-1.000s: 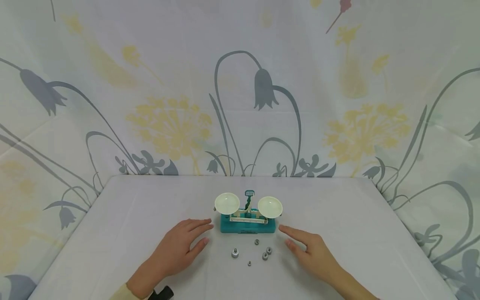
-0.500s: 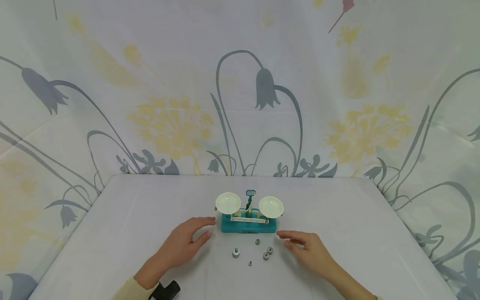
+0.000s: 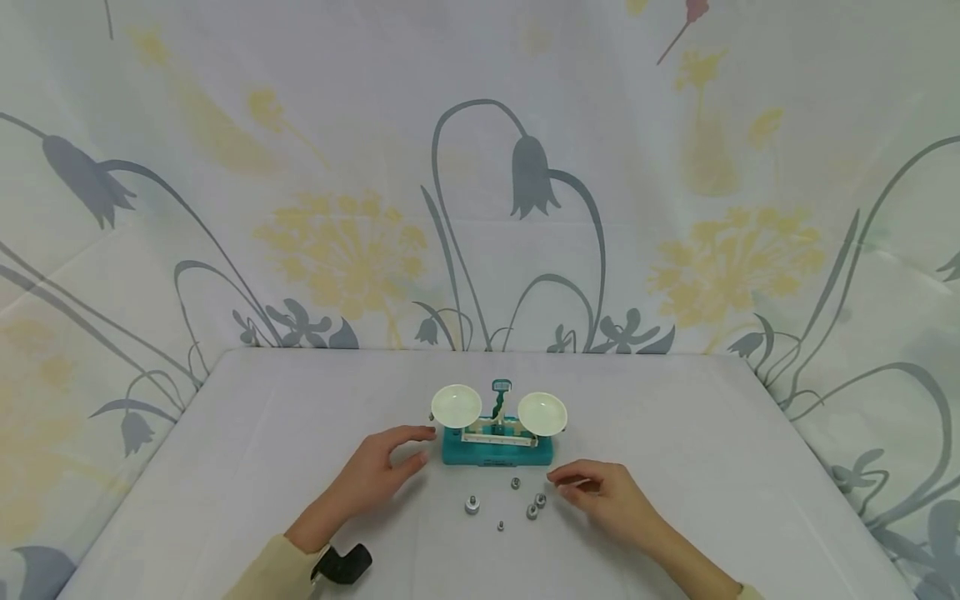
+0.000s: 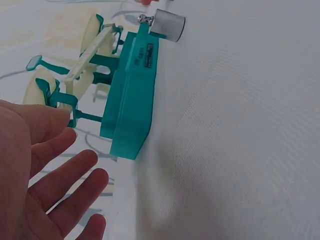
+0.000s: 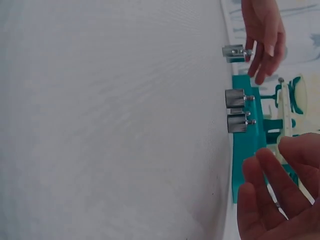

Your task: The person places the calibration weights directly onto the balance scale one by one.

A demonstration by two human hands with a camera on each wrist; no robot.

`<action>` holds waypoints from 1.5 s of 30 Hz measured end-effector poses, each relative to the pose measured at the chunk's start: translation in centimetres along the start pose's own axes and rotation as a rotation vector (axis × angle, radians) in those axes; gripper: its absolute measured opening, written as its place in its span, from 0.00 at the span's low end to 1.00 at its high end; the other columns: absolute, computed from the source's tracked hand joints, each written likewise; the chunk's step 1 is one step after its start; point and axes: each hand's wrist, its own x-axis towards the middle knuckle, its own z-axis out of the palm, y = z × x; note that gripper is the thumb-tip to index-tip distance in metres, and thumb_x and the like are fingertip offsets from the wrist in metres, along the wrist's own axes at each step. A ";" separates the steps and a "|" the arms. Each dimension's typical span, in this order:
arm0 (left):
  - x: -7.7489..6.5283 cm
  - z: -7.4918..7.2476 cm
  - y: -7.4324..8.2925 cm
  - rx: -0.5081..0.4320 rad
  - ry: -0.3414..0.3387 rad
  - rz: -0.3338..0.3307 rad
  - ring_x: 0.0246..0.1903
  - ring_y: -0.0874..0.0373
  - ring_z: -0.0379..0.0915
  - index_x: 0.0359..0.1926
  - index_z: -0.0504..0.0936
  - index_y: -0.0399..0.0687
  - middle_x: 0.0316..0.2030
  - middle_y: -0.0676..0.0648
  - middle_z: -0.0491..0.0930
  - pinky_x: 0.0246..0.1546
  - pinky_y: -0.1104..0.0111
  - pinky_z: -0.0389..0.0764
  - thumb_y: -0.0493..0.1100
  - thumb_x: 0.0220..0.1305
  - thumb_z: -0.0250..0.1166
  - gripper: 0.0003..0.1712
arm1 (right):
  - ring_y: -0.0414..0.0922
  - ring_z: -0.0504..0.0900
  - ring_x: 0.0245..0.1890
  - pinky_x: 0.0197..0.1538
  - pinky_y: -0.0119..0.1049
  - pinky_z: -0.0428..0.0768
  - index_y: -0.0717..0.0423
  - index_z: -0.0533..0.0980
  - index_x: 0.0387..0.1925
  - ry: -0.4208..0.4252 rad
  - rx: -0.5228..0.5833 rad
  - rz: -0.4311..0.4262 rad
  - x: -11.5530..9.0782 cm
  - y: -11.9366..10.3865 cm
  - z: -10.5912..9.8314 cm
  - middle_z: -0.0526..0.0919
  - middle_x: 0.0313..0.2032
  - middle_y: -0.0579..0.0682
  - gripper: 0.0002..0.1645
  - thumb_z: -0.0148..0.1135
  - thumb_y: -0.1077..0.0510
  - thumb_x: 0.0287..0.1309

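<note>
A teal balance scale (image 3: 497,455) stands mid-table, with a cream left pan (image 3: 456,407) and a cream right pan (image 3: 542,415). Beside its left end is my left hand (image 3: 375,473), fingers spread and apart from the base; the left wrist view shows nothing in that hand (image 4: 55,185). My right hand (image 3: 611,502) hovers by the front right corner, fingers loosely bent and holding nothing. Several metal weights lie in front of the scale: a larger weight (image 3: 472,506), a tiny weight (image 3: 501,526), a small weight (image 3: 515,483) and a close pair, including the nearer weight (image 3: 532,512).
A white cloth (image 3: 247,450) covers the table. Behind and at both sides hangs a curtain (image 3: 360,275) with grey and yellow flower prints. A black device (image 3: 343,565) is strapped at the left wrist.
My left hand has shifted slightly right and forward along the scale's left end. My right hand's fingers have bent more and drawn a little left and nearer the weights. Scale and weights stay put.
</note>
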 end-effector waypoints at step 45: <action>4.8 2.1 -2.4 -0.223 -0.138 -0.016 0.59 0.42 0.72 0.62 0.75 0.35 0.57 0.40 0.78 0.61 0.49 0.73 0.40 0.57 0.74 0.33 | 0.40 0.78 0.40 0.41 0.30 0.76 0.47 0.85 0.42 -0.163 0.007 0.089 1.6 1.3 0.8 0.84 0.41 0.41 0.12 0.73 0.57 0.54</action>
